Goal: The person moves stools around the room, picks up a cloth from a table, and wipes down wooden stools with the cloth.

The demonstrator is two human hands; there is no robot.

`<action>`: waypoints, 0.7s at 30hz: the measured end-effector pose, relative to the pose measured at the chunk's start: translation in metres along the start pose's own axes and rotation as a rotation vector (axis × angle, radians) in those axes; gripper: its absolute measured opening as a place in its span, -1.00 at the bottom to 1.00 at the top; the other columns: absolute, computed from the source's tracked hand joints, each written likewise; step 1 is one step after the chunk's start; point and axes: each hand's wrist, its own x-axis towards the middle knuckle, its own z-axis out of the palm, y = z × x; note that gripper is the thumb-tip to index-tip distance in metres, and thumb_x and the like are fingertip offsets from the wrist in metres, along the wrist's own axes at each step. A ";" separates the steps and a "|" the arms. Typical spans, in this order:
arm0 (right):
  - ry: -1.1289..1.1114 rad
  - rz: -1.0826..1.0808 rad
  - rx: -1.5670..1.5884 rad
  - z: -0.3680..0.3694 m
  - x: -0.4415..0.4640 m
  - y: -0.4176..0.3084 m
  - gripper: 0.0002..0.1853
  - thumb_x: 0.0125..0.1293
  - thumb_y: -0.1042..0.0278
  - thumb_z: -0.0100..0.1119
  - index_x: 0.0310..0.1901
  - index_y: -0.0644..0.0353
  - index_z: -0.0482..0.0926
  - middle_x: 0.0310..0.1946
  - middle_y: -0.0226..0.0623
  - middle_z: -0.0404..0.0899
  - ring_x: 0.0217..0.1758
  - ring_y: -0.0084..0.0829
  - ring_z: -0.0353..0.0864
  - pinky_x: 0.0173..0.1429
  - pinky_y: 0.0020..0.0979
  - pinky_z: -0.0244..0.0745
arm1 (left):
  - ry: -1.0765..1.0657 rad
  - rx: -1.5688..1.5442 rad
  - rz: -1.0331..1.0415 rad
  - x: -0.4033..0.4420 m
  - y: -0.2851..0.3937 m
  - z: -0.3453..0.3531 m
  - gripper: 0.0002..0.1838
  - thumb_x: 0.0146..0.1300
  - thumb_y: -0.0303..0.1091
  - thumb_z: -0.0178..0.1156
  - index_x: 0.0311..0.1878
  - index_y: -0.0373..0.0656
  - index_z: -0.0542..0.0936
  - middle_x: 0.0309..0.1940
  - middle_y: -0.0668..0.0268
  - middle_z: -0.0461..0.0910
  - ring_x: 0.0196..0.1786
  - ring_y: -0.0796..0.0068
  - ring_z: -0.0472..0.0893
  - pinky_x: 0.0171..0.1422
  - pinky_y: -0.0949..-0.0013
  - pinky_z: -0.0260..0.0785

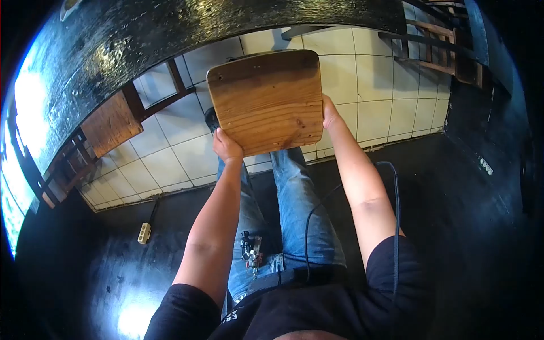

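A wooden seat (266, 105), like that of a stool or chair, is held out in front of me, its broad grained top facing up. My left hand (228, 146) grips its near left corner, fingers partly hidden under the edge. On the opposite side, my right hand (329, 113) is closed on the right edge, with most of its fingers out of sight. Whatever lies beneath the seat is mostly hidden. My legs in blue jeans (300, 198) show below it, with a bunch of keys (253, 258) hanging at the waist.
A long dark, glossy tabletop (164, 34) curves across the top. Another wooden seat (111, 124) stands beneath it at left, and wooden chairs (436, 48) are at upper right. Pale tiles (340, 79) meet black flooring. A power outlet (144, 233) on a cable lies at lower left.
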 end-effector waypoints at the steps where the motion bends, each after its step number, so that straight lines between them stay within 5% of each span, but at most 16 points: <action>1: 0.065 -0.055 -0.072 -0.005 0.007 0.006 -0.64 0.26 0.16 -0.02 -0.03 0.22 0.49 -0.14 -0.13 0.58 -0.13 -0.33 0.58 -0.02 -0.33 0.50 | -0.009 -0.009 -0.003 -0.003 0.004 0.001 -0.54 0.31 -0.11 -0.19 -0.26 -0.36 0.52 -0.37 -0.06 0.55 -0.33 0.06 0.47 -0.15 0.18 0.31; 12: 0.082 -0.511 -0.291 -0.100 0.164 0.037 -0.59 0.15 0.18 0.09 -0.01 0.26 0.48 -0.24 -0.02 0.60 -0.24 -0.27 0.62 -0.06 -0.37 0.49 | -0.092 0.044 0.081 -0.008 -0.002 0.001 -0.45 0.40 -0.01 -0.31 -0.28 -0.32 0.51 -0.38 0.21 0.51 -0.29 0.39 0.42 -0.14 0.28 0.28; 14: 0.394 -0.359 -0.817 -0.083 0.150 0.012 -0.50 0.08 0.13 0.13 0.03 0.23 0.46 -0.17 0.04 0.57 -0.15 -0.21 0.61 -0.04 -0.34 0.47 | -0.063 -0.002 0.105 -0.011 -0.001 0.000 -0.44 0.41 0.00 -0.32 -0.29 -0.32 0.50 -0.39 0.22 0.50 -0.29 0.40 0.41 -0.13 0.29 0.28; 17: 0.465 -0.457 -1.180 -0.093 0.176 0.005 -0.46 0.04 0.10 0.13 0.07 0.18 0.45 -0.07 0.03 0.52 -0.05 -0.14 0.56 0.01 -0.28 0.44 | -0.073 0.072 0.070 -0.017 0.006 0.001 -0.41 0.41 0.02 -0.33 -0.15 -0.36 0.50 -0.27 0.15 0.51 -0.16 0.35 0.43 -0.03 0.26 0.27; 21: 0.411 -0.434 -1.250 -0.093 0.200 0.012 -0.44 0.01 0.08 0.17 0.10 0.04 0.45 -0.05 -0.07 0.48 0.02 -0.10 0.51 0.07 -0.21 0.42 | 0.013 -0.026 0.021 -0.023 0.010 0.010 -0.39 0.41 0.03 -0.34 -0.08 -0.41 0.48 -0.18 0.08 0.50 -0.10 0.32 0.42 0.05 0.25 0.25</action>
